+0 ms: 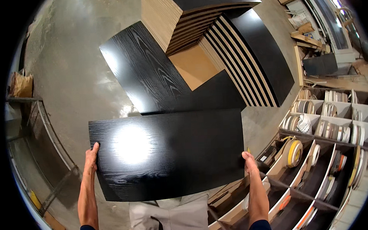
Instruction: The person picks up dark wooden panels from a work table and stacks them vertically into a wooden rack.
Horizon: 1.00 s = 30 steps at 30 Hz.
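Observation:
I hold a flat black wood-grain panel [169, 154] level in front of me, with a bright light glare on its left half. My left hand [90, 156] grips its left edge and my right hand [248, 160] grips its right edge. Just beyond it lies a stack of similar black panels [150, 71] on the floor, fanned at angles. Behind that stands a taller pile of black-faced boards [196, 13] with tan cut edges showing.
To my right stands a compartment rack [327, 150] holding several rolls of edge banding, one yellow roll [292, 151] among them. A metal frame [51, 136] runs along the left. Scrap boards and a machine [331, 24] sit at the back right on the concrete floor [73, 66].

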Each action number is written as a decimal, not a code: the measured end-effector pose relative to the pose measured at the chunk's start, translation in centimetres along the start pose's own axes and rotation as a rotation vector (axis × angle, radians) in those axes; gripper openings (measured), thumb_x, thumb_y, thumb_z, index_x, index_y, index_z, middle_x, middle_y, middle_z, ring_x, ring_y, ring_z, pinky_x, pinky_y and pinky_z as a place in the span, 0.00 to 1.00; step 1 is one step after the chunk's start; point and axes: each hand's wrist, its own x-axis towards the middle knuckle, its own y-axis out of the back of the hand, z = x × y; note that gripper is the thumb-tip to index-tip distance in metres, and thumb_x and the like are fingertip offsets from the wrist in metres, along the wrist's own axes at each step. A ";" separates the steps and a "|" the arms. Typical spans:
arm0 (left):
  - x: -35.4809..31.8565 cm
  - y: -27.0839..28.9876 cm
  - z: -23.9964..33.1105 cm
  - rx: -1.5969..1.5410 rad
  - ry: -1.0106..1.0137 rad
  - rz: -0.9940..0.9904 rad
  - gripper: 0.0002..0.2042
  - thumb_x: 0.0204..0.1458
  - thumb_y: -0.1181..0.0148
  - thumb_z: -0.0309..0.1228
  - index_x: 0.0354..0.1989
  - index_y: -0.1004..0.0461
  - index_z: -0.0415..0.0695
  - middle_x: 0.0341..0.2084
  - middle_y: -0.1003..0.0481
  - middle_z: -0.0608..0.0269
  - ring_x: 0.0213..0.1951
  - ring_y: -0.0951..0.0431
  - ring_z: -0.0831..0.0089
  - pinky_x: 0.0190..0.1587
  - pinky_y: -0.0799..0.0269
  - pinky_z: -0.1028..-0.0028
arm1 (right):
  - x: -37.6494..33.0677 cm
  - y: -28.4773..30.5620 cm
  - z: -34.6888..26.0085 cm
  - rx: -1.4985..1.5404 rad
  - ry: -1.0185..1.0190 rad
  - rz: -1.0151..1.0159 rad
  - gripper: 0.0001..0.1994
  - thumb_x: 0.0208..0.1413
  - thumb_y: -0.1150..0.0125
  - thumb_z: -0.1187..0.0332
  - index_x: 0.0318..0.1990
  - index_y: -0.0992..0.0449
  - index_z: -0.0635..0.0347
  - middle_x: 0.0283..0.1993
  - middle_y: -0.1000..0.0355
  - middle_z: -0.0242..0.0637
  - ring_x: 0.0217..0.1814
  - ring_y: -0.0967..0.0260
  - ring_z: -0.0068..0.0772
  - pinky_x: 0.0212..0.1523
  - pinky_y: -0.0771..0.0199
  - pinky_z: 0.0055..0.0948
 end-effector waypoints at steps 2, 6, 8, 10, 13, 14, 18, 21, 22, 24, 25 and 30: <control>1.6 -2.8 -3.1 -0.047 -0.020 0.027 0.27 0.50 0.39 0.47 0.40 0.29 0.27 0.34 0.25 0.51 0.34 0.24 0.66 0.37 0.28 0.68 | 6.0 0.9 -1.0 -0.005 0.026 0.015 0.14 0.56 0.42 0.61 0.44 0.28 0.60 0.40 0.28 0.30 0.42 0.30 0.30 0.46 0.29 0.31; 4.4 -8.4 -8.2 0.044 0.072 0.162 0.35 0.48 0.39 0.51 0.45 0.32 0.21 0.39 0.26 0.44 0.37 0.24 0.57 0.40 0.28 0.63 | 18.3 1.9 -4.0 -0.237 0.035 0.009 0.15 0.57 0.44 0.60 0.46 0.27 0.59 0.43 0.27 0.31 0.45 0.31 0.31 0.47 0.30 0.33; 4.5 -12.3 -10.3 -0.013 0.099 0.155 0.37 0.48 0.40 0.53 0.44 0.31 0.21 0.40 0.26 0.42 0.39 0.24 0.58 0.40 0.28 0.64 | 24.0 2.1 -5.7 -0.234 0.011 -0.053 0.15 0.57 0.43 0.60 0.47 0.28 0.59 0.44 0.28 0.32 0.46 0.31 0.32 0.48 0.30 0.33; 4.7 -16.1 -12.2 -0.075 0.088 0.166 0.37 0.48 0.40 0.54 0.44 0.31 0.21 0.40 0.27 0.42 0.39 0.24 0.58 0.41 0.28 0.65 | 29.3 1.9 -7.4 -0.185 0.007 -0.077 0.15 0.56 0.42 0.62 0.48 0.28 0.59 0.46 0.29 0.32 0.50 0.35 0.30 0.53 0.37 0.33; 5.5 -17.2 -18.6 -0.128 0.122 0.265 0.39 0.48 0.42 0.56 0.49 0.34 0.23 0.43 0.27 0.44 0.43 0.25 0.59 0.47 0.30 0.65 | 34.6 -0.8 -7.7 -0.242 0.072 -0.086 0.10 0.56 0.42 0.64 0.44 0.27 0.56 0.43 0.30 0.27 0.48 0.38 0.26 0.54 0.40 0.30; 5.9 -19.3 -19.6 -0.169 0.119 0.256 0.39 0.49 0.42 0.55 0.50 0.35 0.23 0.43 0.28 0.44 0.43 0.26 0.59 0.48 0.31 0.65 | 36.2 -0.8 -8.5 -0.264 0.122 -0.073 0.09 0.56 0.42 0.65 0.42 0.27 0.56 0.41 0.30 0.26 0.47 0.38 0.25 0.53 0.40 0.29; 8.1 -25.8 -24.4 -0.286 0.137 0.205 0.38 0.51 0.45 0.56 0.52 0.36 0.26 0.48 0.30 0.47 0.48 0.28 0.61 0.52 0.34 0.66 | 40.8 1.4 -11.8 -0.312 0.171 -0.127 0.08 0.56 0.42 0.64 0.39 0.26 0.56 0.39 0.30 0.24 0.43 0.37 0.22 0.49 0.38 0.26; 8.6 -26.0 -27.4 -0.276 0.111 0.213 0.41 0.50 0.46 0.58 0.54 0.38 0.26 0.52 0.32 0.46 0.51 0.30 0.61 0.55 0.36 0.65 | 41.5 -0.1 -12.3 -0.366 0.172 -0.111 0.09 0.56 0.41 0.63 0.41 0.26 0.56 0.38 0.29 0.24 0.43 0.35 0.23 0.49 0.37 0.25; 8.7 -25.9 -28.0 -0.299 0.065 0.203 0.41 0.50 0.46 0.59 0.55 0.38 0.26 0.52 0.32 0.46 0.52 0.31 0.61 0.56 0.37 0.65 | 42.0 0.0 -12.5 -0.359 0.190 -0.140 0.11 0.56 0.41 0.63 0.43 0.26 0.58 0.40 0.29 0.25 0.45 0.35 0.23 0.50 0.36 0.26; 9.0 -27.5 -28.1 -0.307 0.088 0.215 0.41 0.50 0.46 0.59 0.54 0.38 0.26 0.52 0.32 0.46 0.52 0.30 0.61 0.56 0.37 0.65 | 42.7 0.9 -13.4 -0.427 0.293 -0.139 0.15 0.57 0.42 0.62 0.47 0.27 0.62 0.42 0.27 0.29 0.44 0.32 0.24 0.51 0.35 0.27; 9.0 -28.1 -27.9 -0.310 0.100 0.232 0.41 0.49 0.46 0.59 0.54 0.38 0.26 0.52 0.32 0.46 0.51 0.30 0.61 0.56 0.37 0.65 | 42.7 1.4 -13.9 -0.432 0.293 -0.137 0.15 0.57 0.42 0.62 0.47 0.27 0.62 0.42 0.27 0.29 0.44 0.32 0.24 0.51 0.35 0.27; 8.8 -28.8 -26.8 -0.384 0.126 0.277 0.36 0.50 0.42 0.54 0.51 0.34 0.28 0.46 0.28 0.50 0.45 0.27 0.65 0.52 0.33 0.66 | 41.3 2.9 -12.3 -0.685 0.678 0.178 0.15 0.56 0.45 0.67 0.44 0.25 0.70 0.38 0.25 0.35 0.39 0.29 0.29 0.48 0.31 0.27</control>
